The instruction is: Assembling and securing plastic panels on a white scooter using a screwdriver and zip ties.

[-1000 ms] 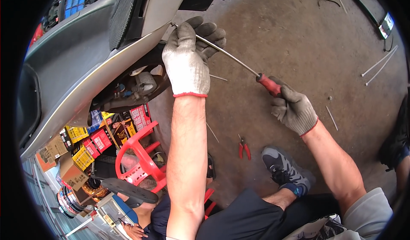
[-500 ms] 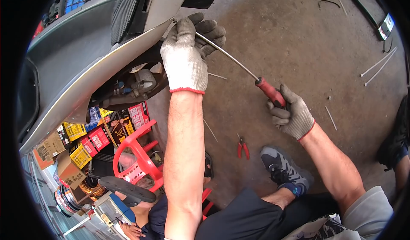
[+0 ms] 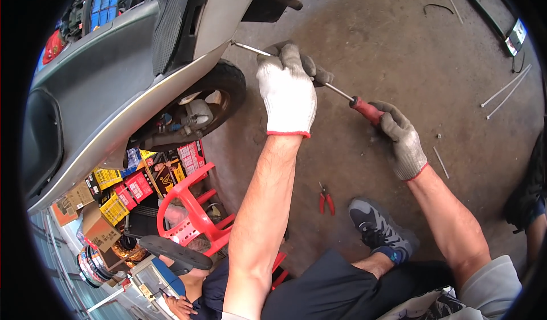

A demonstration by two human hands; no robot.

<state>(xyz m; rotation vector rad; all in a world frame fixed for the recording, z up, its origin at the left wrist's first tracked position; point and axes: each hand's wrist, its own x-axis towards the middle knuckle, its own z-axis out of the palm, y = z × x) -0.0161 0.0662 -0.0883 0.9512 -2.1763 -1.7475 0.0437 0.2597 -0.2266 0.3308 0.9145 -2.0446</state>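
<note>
A long screwdriver (image 3: 366,110) with a red handle slants across the upper middle. Its tip meets the lower corner of a light grey body panel (image 3: 219,18) on what looks like a scooter. My left hand (image 3: 288,92), in a white and grey knit glove, is closed round the shaft partway along. My right hand (image 3: 401,140), gloved too, grips the end of the handle. What the tip engages is too small to tell. Just left of my left hand, below the panel, is a wheel (image 3: 231,92).
Red-handled pliers (image 3: 326,200) lie on the floor near my shoe (image 3: 379,226). White cable ties (image 3: 507,89) and a black curved strip (image 3: 487,9) lie at right. A red plastic chair (image 3: 196,214), stacked boxes (image 3: 134,189) and another person's hand (image 3: 180,306) are at lower left.
My left hand has slid from the panel corner down the shaft, toward the handle, uncovering the tip. My right hand has shifted slightly right and holds the handle farther back.
</note>
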